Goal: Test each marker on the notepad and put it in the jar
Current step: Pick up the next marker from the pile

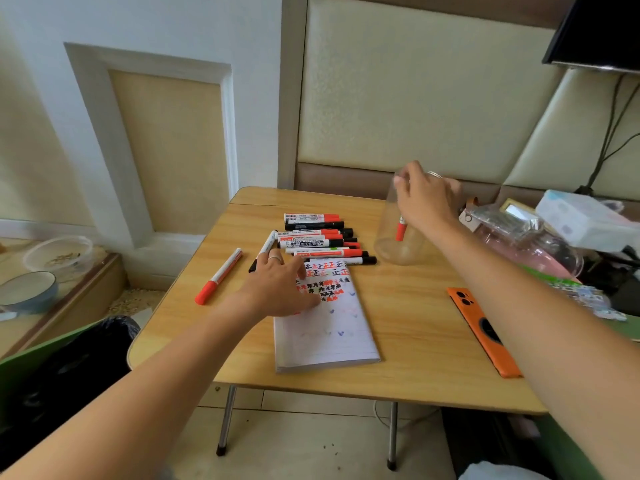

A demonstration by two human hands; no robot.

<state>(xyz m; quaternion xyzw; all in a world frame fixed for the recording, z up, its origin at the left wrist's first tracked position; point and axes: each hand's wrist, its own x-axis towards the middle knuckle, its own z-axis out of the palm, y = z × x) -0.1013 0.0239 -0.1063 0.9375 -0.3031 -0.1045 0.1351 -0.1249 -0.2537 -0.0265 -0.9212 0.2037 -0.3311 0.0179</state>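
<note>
A white notepad (pixel 329 337) with red and black test marks lies in the middle of the wooden table (pixel 415 368). My left hand (pixel 277 287) rests flat on its upper left part, fingers spread, holding nothing. Behind the pad lies a row of several red and black markers (pixel 322 240). A black-capped marker (pixel 266 244) lies just past my left fingers, and a red-capped marker (pixel 218 277) lies alone further left. My right hand (pixel 426 199) hovers over the mouth of the clear jar (pixel 384 240), fingers loosely apart. A red-capped marker (pixel 400 232) stands inside the jar, its upper end hidden behind my hand.
An orange phone (pixel 481 327) lies face down near the table's right edge. Clear bags, a pink container (pixel 540 251) and a tissue pack (pixel 581 216) crowd the right side behind the jar. Bowls (pixel 31 289) sit on a low ledge to the left. A padded wall backs the table.
</note>
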